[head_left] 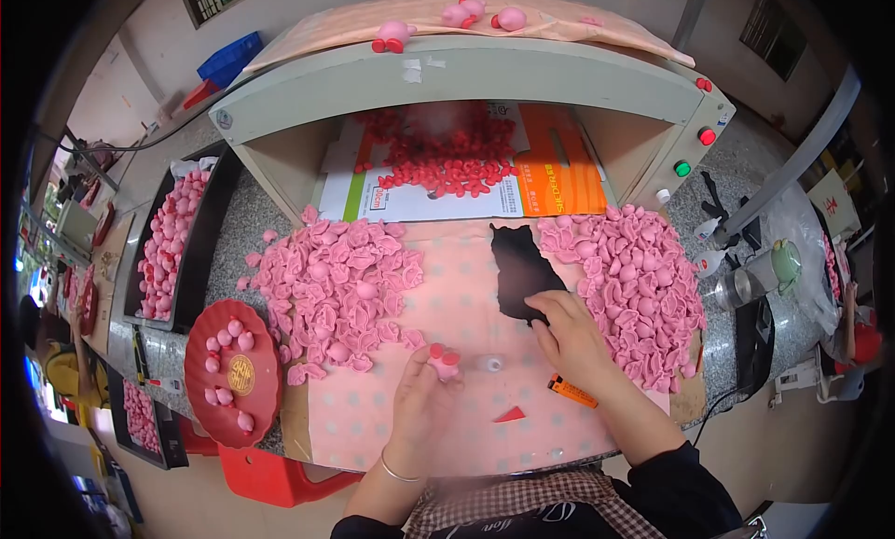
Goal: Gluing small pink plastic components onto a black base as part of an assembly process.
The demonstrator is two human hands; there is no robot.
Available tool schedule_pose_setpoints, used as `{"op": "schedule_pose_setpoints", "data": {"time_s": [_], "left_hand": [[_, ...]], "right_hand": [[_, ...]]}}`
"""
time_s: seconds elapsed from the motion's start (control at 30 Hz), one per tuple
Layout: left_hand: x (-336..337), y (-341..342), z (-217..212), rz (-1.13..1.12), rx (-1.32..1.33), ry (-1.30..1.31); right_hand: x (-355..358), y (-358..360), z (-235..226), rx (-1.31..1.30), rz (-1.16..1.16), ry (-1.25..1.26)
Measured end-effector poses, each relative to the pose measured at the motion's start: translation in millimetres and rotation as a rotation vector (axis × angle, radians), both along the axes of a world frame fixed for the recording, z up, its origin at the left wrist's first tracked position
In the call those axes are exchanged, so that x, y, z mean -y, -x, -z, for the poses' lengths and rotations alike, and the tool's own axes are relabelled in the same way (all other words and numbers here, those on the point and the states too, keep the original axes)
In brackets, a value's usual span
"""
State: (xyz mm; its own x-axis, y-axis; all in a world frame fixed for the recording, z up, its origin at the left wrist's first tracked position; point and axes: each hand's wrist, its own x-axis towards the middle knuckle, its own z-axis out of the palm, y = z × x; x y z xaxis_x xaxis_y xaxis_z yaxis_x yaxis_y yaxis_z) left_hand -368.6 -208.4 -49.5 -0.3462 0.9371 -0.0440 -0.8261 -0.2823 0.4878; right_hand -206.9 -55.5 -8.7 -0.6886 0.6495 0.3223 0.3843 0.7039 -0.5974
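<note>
Workshop room, grey-speckled stone surface (228, 264), near part under a pale pink dotted cloth (447, 287); pale green metal cabinet (308, 96) at the far side. Left hand (424, 399) holds a small rounded pink figure with two red feet (446, 364) over the near middle, feet uppermost. Right hand (569, 338), fingers slightly bent, rests at the near edge of a ragged black cloth (524, 270); cannot tell whether it grips.

Progress, by judgement: held figure looks footed already. Similar footed ones sit on the cabinet top; pink-and-red pieces fill a long black tray (219, 213), far left. Much seems left: big heaps of curled pink pieces at left (331, 278) and right (643, 287), plus many glossy red pieces (447, 161) inside the cabinet. Few pink balls (224, 396) on a red scalloped plate (264, 390), near left; their stage unclear
</note>
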Motion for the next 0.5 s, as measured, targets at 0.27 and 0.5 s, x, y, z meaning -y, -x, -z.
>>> {"op": "schedule_pose_setpoints", "data": {"time_s": [0.27, 0.5], "left_hand": [[23.9, -19.3, 2.5, -0.05, -0.01, -0.021], [59.6, -40.8, -16.6, -0.073, -0.289, 0.043]], "right_hand": [[7.9, -16.9, 35.5, 0.143, 0.083, -0.171], [20.5, -58.0, -9.2, -0.336, 0.281, 0.141]]}}
